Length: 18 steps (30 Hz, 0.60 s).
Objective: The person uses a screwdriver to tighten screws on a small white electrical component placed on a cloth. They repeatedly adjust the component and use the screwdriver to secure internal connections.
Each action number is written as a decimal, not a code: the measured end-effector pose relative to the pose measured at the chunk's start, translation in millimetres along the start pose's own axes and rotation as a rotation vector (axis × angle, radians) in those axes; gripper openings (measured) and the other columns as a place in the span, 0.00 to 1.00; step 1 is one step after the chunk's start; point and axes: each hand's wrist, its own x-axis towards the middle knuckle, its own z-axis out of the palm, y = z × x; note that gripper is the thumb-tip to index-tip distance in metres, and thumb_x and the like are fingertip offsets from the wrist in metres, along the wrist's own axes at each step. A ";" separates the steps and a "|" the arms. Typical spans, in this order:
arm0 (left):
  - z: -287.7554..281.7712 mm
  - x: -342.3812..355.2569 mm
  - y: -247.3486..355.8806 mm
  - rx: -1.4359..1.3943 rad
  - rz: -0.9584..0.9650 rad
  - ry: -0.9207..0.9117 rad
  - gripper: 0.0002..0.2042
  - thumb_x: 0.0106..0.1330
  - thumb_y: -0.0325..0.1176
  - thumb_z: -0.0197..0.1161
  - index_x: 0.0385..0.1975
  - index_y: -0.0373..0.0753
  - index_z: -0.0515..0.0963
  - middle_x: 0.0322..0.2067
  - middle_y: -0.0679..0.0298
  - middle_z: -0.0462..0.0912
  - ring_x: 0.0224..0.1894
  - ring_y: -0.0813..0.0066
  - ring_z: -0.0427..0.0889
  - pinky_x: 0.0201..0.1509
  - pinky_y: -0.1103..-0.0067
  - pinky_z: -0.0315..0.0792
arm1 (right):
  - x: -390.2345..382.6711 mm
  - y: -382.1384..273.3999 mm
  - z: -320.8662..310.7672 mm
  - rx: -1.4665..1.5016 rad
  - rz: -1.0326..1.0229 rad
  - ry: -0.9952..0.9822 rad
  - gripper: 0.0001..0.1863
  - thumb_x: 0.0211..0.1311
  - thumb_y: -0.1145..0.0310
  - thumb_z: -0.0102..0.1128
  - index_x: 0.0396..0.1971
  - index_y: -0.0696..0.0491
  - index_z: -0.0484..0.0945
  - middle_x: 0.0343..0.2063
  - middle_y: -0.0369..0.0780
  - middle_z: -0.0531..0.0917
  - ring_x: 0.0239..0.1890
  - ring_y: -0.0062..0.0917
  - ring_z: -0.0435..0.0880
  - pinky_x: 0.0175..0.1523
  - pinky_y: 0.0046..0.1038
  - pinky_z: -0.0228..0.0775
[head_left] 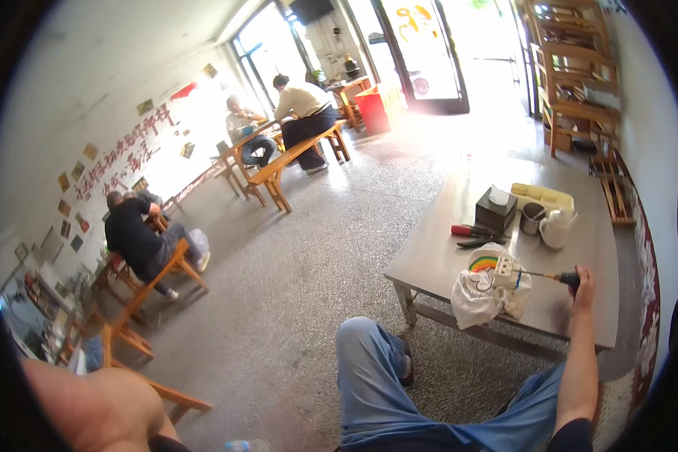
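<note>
Screwdriver (565,278) and white block (507,273), right of frame
Right hand (584,288), nearer, grips the screwdriver, shaft pointing left to the block; left hand out of view, grip unknown.

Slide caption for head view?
Right hand holding a screwdriver, its shaft pointing toward a white boxy device, at a grey table.

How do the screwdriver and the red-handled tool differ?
Hold: the screwdriver is gripped in the right hand; the red-handled tool lies on the gray table, untouched.
Colour: the screwdriver's handle is dark, with orange toward the shaft; the red-handled tool's is red.
Position: the screwdriver points at the white block; the red-handled tool lies near the tissue box.
Shared: both are hand tools.
</note>
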 end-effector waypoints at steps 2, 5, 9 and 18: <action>14.1 2.1 -1.1 0.003 -0.024 -0.038 0.10 0.65 0.27 0.68 0.45 0.36 0.84 0.34 0.62 0.83 0.31 0.78 0.81 0.32 0.80 0.74 | -33.1 -9.5 28.9 -0.014 0.042 -0.025 0.14 0.70 0.59 0.59 0.39 0.56 0.82 0.21 0.35 0.77 0.14 0.17 0.71 0.17 0.20 0.61; 28.6 -11.0 -14.2 -0.066 -0.077 -0.017 0.09 0.65 0.27 0.68 0.45 0.36 0.84 0.34 0.63 0.83 0.31 0.78 0.80 0.31 0.80 0.74 | -32.4 -27.9 20.8 -0.018 0.036 -0.010 0.14 0.70 0.60 0.58 0.40 0.56 0.81 0.21 0.35 0.77 0.14 0.17 0.72 0.17 0.20 0.61; 52.8 -8.5 -14.5 -0.138 -0.127 -0.035 0.09 0.65 0.26 0.68 0.44 0.36 0.84 0.33 0.63 0.83 0.30 0.79 0.80 0.31 0.81 0.74 | -25.1 -19.6 24.0 0.016 0.076 -0.043 0.12 0.70 0.60 0.58 0.39 0.55 0.81 0.23 0.35 0.78 0.16 0.16 0.73 0.18 0.19 0.60; 177.2 -238.2 -23.0 -0.238 -0.869 -0.903 0.15 0.68 0.40 0.69 0.43 0.33 0.83 0.33 0.57 0.84 0.30 0.69 0.83 0.34 0.72 0.78 | -20.2 -12.3 13.3 0.055 0.160 -0.032 0.13 0.69 0.58 0.59 0.40 0.53 0.80 0.20 0.33 0.76 0.15 0.15 0.71 0.17 0.17 0.58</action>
